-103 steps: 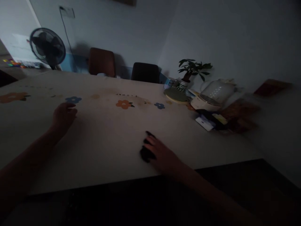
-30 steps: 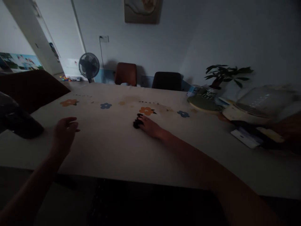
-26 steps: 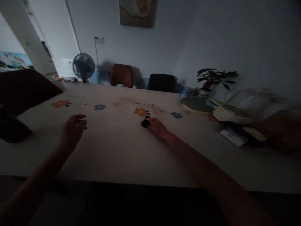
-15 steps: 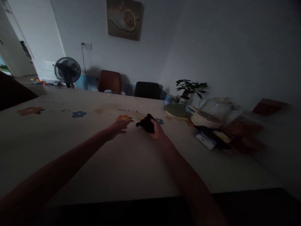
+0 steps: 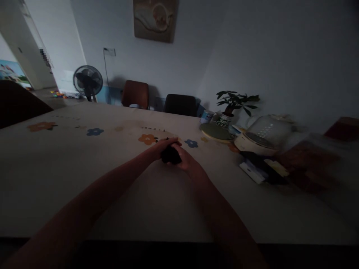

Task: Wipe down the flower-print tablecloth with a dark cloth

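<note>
Hands meet over the middle of the table (image 5: 84, 179), a pale cloth printed with flowers. The left hand (image 5: 162, 146) reaches in from the left with its fingers curled over the top of a small black object (image 5: 169, 156), and the right hand (image 5: 185, 161) cups the same object from the right and from below, so both are closed on it together. The room is dim and the object reads only as a dark lump between the palms; its shape, its long axis and which way it points cannot be told, since most of it is covered. It sits low, at or just above the cloth, just this side of an orange flower print (image 5: 147, 139) and near a blue flower print (image 5: 191, 143). Both forearms stretch out from the near edge and converge on it. Well apart to the right stand a clear-lidded appliance (image 5: 262, 134), a potted plant (image 5: 232, 102) and a round green plate (image 5: 215, 131), with flat cards or packets (image 5: 254, 172) lying near the appliance. Beyond the far edge are a brown chair (image 5: 135, 95) and a black chair (image 5: 180, 105), and a standing fan (image 5: 88, 82) is by the wall at left.
</note>
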A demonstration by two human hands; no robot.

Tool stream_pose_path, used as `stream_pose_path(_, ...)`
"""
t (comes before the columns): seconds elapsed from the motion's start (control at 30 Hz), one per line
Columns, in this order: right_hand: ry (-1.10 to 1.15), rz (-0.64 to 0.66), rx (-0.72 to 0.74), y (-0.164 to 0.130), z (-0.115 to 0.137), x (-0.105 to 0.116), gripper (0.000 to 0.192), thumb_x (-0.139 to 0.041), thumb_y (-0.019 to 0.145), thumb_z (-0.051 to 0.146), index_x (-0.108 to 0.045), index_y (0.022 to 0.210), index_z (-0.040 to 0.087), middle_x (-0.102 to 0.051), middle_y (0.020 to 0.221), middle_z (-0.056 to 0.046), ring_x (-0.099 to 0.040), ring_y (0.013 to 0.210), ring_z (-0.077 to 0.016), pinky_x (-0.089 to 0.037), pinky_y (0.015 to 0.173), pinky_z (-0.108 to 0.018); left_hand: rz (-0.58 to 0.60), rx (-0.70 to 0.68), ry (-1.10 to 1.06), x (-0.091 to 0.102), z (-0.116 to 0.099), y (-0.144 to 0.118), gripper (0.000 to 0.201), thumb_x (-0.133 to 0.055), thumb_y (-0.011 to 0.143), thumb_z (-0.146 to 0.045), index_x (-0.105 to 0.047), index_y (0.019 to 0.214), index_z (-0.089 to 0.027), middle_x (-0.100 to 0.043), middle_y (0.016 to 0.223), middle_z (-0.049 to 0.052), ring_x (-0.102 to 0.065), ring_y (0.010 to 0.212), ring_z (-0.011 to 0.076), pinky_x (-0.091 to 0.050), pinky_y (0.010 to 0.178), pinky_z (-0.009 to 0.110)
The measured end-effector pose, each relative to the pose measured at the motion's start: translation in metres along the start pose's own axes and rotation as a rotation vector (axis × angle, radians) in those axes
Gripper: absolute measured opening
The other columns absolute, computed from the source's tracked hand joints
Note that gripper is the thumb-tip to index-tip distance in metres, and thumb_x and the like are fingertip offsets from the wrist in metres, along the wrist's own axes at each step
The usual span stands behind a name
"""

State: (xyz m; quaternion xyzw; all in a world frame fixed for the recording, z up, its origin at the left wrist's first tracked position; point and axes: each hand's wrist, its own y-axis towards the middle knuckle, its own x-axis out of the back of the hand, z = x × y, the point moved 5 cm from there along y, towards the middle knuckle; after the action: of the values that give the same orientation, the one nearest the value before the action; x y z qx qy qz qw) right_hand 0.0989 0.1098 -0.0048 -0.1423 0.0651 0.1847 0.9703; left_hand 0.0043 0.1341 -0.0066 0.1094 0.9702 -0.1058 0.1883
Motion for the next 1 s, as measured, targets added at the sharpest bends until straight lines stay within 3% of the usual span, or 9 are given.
stream_pose_path(0.2, -0.153, 0.062, 0.000, -0.002, -0.003, -0.029, 0.027, -0.063, 0.073, 0.030, -0.052, 0.098, 0.022, -0.058, 0.077, 0.000, -0.056, 0.061, -0.0128, -0.040, 0.041, -0.018, -0.145, -0.099, -0.109, 0.015, -0.009, -0.008, 0.048, -0.074, 0.074, -0.055, -0.052, 0.060, -0.015, -0.060, 0.059, 0.005, -0.061, 0.056, 0.0154, -0.049, 0.059, 0.027)
stream_pose_path(0.3, -0.332, 0.067, -0.036, 0.005, -0.010, -0.044, 0.017, -0.063, 0.069, 0.023, -0.052, 0.082, 0.019, -0.049, 0.060, 0.003, -0.045, 0.048, -0.0106, -0.028, 0.035, -0.019, -0.205, -0.117, -0.191, 0.026, -0.017, -0.014, 0.049, -0.069, 0.079, -0.056, -0.047, 0.059, -0.017, -0.053, 0.052, 0.001, -0.057, 0.048, 0.0149, -0.046, 0.052, 0.026)
stream_pose_path(0.37, -0.462, 0.049, -0.027, 0.014, -0.009, -0.055, 0.010, -0.060, 0.071, 0.021, -0.051, 0.075, 0.018, -0.048, 0.057, 0.002, -0.045, 0.047, -0.0107, -0.030, 0.036, -0.020, -0.229, -0.125, -0.256, 0.037, -0.024, -0.020, 0.046, -0.065, 0.083, -0.055, -0.049, 0.064, -0.016, -0.049, 0.050, -0.001, -0.053, 0.044, 0.0133, -0.044, 0.049, 0.025)
stream_pose_path(0.47, -0.676, 0.010, 0.068, 0.036, 0.002, -0.078, 0.011, -0.060, 0.069, 0.014, -0.056, 0.079, 0.017, -0.056, 0.062, 0.000, -0.054, 0.056, -0.0134, -0.038, 0.045, -0.021, -0.290, -0.152, -0.363, 0.062, -0.043, -0.028, 0.036, -0.053, 0.094, -0.046, -0.055, 0.076, -0.015, -0.041, 0.047, -0.006, -0.045, 0.040, 0.0083, -0.042, 0.049, 0.020)
stream_pose_path(0.57, -0.905, -0.025, 0.207, 0.064, 0.019, -0.111, 0.020, -0.061, 0.069, 0.010, -0.063, 0.087, 0.018, -0.068, 0.080, -0.005, -0.065, 0.080, -0.0204, -0.045, 0.061, -0.023, -0.436, -0.173, -0.448, 0.095, -0.068, -0.031, 0.037, -0.036, 0.102, -0.034, -0.051, 0.075, -0.014, -0.028, 0.045, -0.009, -0.030, 0.035, 0.0044, -0.034, 0.044, 0.016)
stream_pose_path(0.67, -1.102, -0.041, 0.301, 0.088, 0.034, -0.143, 0.021, -0.057, 0.078, 0.012, -0.067, 0.096, 0.016, -0.071, 0.104, -0.013, -0.065, 0.103, -0.0276, -0.048, 0.078, -0.028, -0.586, -0.167, -0.488, 0.123, -0.092, -0.026, 0.036, -0.038, 0.102, -0.034, -0.049, 0.075, -0.014, -0.027, 0.050, -0.009, -0.021, 0.037, 0.0039, -0.025, 0.039, 0.017)
stream_pose_path(0.73, -1.203, -0.032, 0.340, 0.097, 0.040, -0.152, 0.026, -0.053, 0.084, 0.014, -0.068, 0.105, 0.016, -0.069, 0.115, -0.016, -0.063, 0.111, -0.0291, -0.047, 0.085, -0.030, -0.644, -0.157, -0.491, 0.131, -0.103, -0.021, 0.034, -0.045, 0.100, -0.038, -0.051, 0.079, -0.013, -0.032, 0.055, -0.008, -0.021, 0.040, 0.0034, -0.023, 0.038, 0.017)
stream_pose_path(0.83, -1.320, -0.012, 0.347, 0.090, 0.041, -0.140, 0.031, -0.050, 0.087, 0.017, -0.067, 0.112, 0.015, -0.069, 0.117, -0.017, -0.063, 0.112, -0.0298, -0.048, 0.086, -0.031, -0.646, -0.128, -0.475, 0.118, -0.097, -0.012, 0.032, -0.048, 0.099, -0.040, -0.054, 0.084, -0.012, -0.039, 0.060, -0.007, -0.026, 0.043, 0.0032, -0.025, 0.040, 0.016)
stream_pose_path(1.0, -1.441, -0.006, 0.243, 0.032, 0.023, -0.074, 0.032, -0.049, 0.081, 0.009, -0.070, 0.105, 0.010, -0.072, 0.107, -0.019, -0.068, 0.101, -0.0298, -0.047, 0.079, -0.030, -0.495, -0.031, -0.423, 0.046, -0.037, -0.007, 0.029, -0.052, 0.097, -0.039, -0.057, 0.088, -0.011, -0.047, 0.065, -0.004, -0.036, 0.048, 0.0043, -0.034, 0.044, 0.017)
